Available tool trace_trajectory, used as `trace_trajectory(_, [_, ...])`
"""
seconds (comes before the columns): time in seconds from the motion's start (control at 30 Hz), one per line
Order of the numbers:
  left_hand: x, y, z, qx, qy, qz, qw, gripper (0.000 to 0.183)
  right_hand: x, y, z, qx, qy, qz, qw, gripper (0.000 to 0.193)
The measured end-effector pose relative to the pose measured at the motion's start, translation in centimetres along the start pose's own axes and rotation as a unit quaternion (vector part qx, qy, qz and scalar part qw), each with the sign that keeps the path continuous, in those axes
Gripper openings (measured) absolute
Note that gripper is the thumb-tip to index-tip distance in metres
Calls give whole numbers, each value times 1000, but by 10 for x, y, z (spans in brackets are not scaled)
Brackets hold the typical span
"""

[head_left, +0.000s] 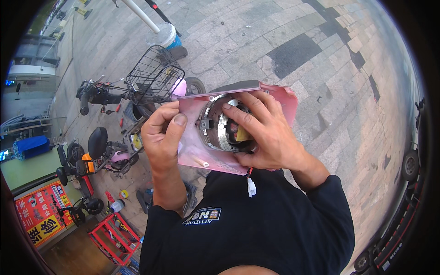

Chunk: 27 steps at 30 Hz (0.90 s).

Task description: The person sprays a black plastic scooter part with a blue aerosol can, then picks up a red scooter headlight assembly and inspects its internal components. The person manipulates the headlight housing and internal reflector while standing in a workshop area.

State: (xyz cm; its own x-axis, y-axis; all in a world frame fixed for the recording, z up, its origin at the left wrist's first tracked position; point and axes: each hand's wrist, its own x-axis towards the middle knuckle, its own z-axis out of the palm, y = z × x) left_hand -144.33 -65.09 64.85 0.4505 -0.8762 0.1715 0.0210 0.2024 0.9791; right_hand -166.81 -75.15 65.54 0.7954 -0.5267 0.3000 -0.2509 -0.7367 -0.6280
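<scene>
A pink plastic scooter panel is held up in front of my chest, its inner side facing me. Set in its middle is a round lamp unit with a dark body and a silver metal ring. My left hand pinches the panel's left edge between thumb and bent fingers. Over the lamp lies my right hand, its fingers curled on the metal rim and its thumb at the near side. The palm hides part of the lamp and a yellowish piece inside it. A white wire connector dangles below the panel.
Beyond my left hand stands an electric scooter with a black wire basket. More scooters and a red metal rack are at the left. A pole rises from a white bucket at the back. A vehicle wheel shows far right.
</scene>
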Motion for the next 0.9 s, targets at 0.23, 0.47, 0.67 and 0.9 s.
trace_trajectory(0.23, [-1,1,0,-3,-3,-8,1000,8,0,4,2,4,0,-10,1000,89])
trace_trajectory(0.47, [0,2,10,33,-4,6,999,8,-1,22,11,7,15,-59,998,92])
trace_trajectory(0.67, [10,-2,16,45,-3,-5,999,9,-1,37,23,51,20,-65,996,92])
trace_trajectory(0.9, [12,-10,15,63,-13,-17,998,11,0,41,25,55,23,-65,996,94])
